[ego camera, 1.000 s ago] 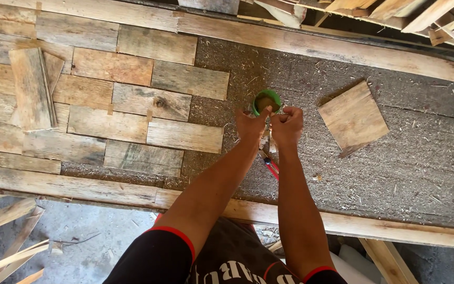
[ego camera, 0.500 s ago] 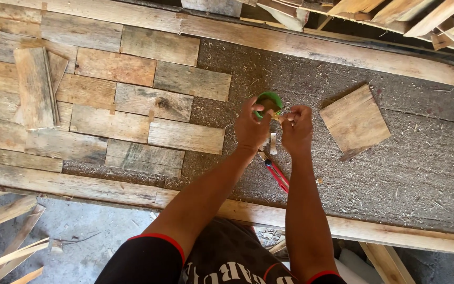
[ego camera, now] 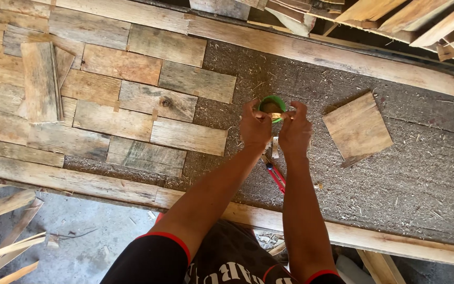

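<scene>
Fingertips of your left hand (ego camera: 255,126) and right hand (ego camera: 295,129) pinch a small pale piece (ego camera: 276,115) between them, just over the green cup (ego camera: 272,104) on the grey board (ego camera: 421,173). Red-handled pliers (ego camera: 276,176) lie under your wrists, a square wood offcut (ego camera: 357,128) sits to the right, and fitted planks (ego camera: 132,105) lie to the left.
</scene>
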